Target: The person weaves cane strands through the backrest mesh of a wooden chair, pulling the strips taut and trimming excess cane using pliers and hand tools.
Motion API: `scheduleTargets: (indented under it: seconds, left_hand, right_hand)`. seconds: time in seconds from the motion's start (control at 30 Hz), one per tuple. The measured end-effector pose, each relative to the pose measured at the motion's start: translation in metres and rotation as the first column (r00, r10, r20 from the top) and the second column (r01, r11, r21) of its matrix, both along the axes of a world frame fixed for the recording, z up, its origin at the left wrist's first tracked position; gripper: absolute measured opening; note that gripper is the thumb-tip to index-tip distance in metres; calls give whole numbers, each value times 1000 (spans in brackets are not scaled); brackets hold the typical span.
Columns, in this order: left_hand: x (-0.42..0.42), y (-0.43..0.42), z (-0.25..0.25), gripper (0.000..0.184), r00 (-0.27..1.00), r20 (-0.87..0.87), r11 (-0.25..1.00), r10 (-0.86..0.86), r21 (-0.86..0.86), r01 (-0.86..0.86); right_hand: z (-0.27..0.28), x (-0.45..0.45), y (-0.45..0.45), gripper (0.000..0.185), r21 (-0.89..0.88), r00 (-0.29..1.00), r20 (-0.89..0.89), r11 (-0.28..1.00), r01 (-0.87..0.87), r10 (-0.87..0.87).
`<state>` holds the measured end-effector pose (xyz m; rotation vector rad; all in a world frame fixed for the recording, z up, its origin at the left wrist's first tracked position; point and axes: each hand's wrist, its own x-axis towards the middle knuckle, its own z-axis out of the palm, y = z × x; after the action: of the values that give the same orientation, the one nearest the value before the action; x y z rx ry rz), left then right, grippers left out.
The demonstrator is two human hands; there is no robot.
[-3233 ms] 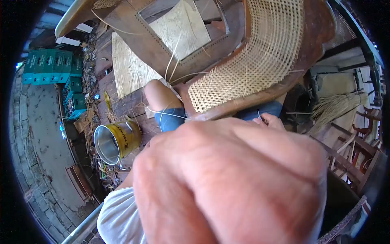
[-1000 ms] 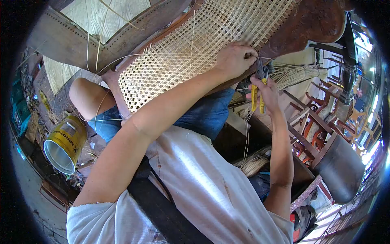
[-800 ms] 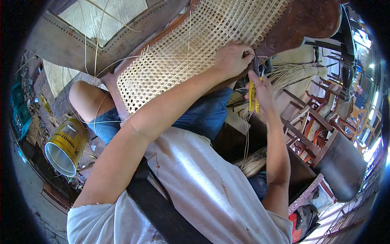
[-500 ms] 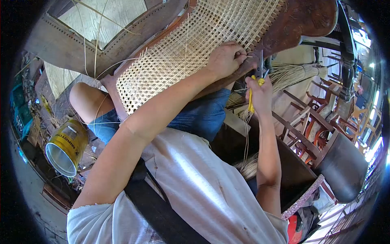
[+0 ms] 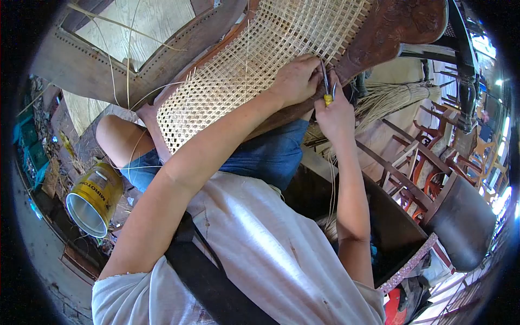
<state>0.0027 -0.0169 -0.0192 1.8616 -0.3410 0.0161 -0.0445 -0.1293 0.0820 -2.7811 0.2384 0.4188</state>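
Note:
The woven cane panel [image 5: 216, 92] sits in a carved dark wooden frame [image 5: 398, 32] across my lap. My left hand [image 5: 295, 81] rests on the panel's near edge with its fingers closed; a cane strand in the pinch is mostly hidden. Close beside it, my right hand [image 5: 337, 115] grips a pair of scissors [image 5: 327, 98] with yellow handles, mostly covered by the palm. The scissor blades point up toward the panel's edge, right by my left fingertips.
A yellow bucket [image 5: 96, 197] lies tilted on the littered floor at left. Another wooden frame with holes [image 5: 54, 59] stands at upper left, with loose cane strands over it. A bundle of cane [image 5: 401, 100] and stacked chair frames [image 5: 414, 168] are at right.
My right hand has moved up and left, bringing the scissors from beside the frame to my left fingertips. The left hand has shifted only slightly.

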Motion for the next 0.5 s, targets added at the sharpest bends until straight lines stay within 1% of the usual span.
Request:
scheduleTargets:
  seconds: [0.07, 0.17, 0.23, 0.27, 0.33, 0.47, 0.5]
  left_hand:
    - [-3, 4, -3, 19, 1000, 18, 1000, 10, 8, -11]
    - [-2, 4, -8, 20, 1000, 18, 1000, -26, -3, 26]
    - [-2, 3, -11, 18, 999, 46, 998, 21, -61, -18]
    - [-2, 2, -9, 18, 999, 47, 998, 20, -61, -17]
    - [0, 2, -5, 18, 999, -24, 999, 24, -41, -25]
    - [1, 5, -2, 18, 1000, -22, 996, 17, -86, -19]
    - [1, 4, -1, 20, 997, -71, 998, 16, -53, -20]
  right_hand:
    - [-1, -1, 4, 71, 5, 1000, -25, 1000, -2, 2]
    - [5, 1, 11, 70, -34, 999, -50, 999, -18, 16]
    - [9, 3, 17, 68, -84, 987, -141, 994, 65, -76]
    - [7, 2, 14, 68, -83, 987, -140, 994, 66, -77]
    - [1, 2, 8, 67, -39, 995, -90, 998, 42, -46]
    - [5, 5, 9, 65, -34, 994, -105, 999, 26, -29]
    - [4, 4, 8, 66, -32, 997, -81, 999, 11, -14]
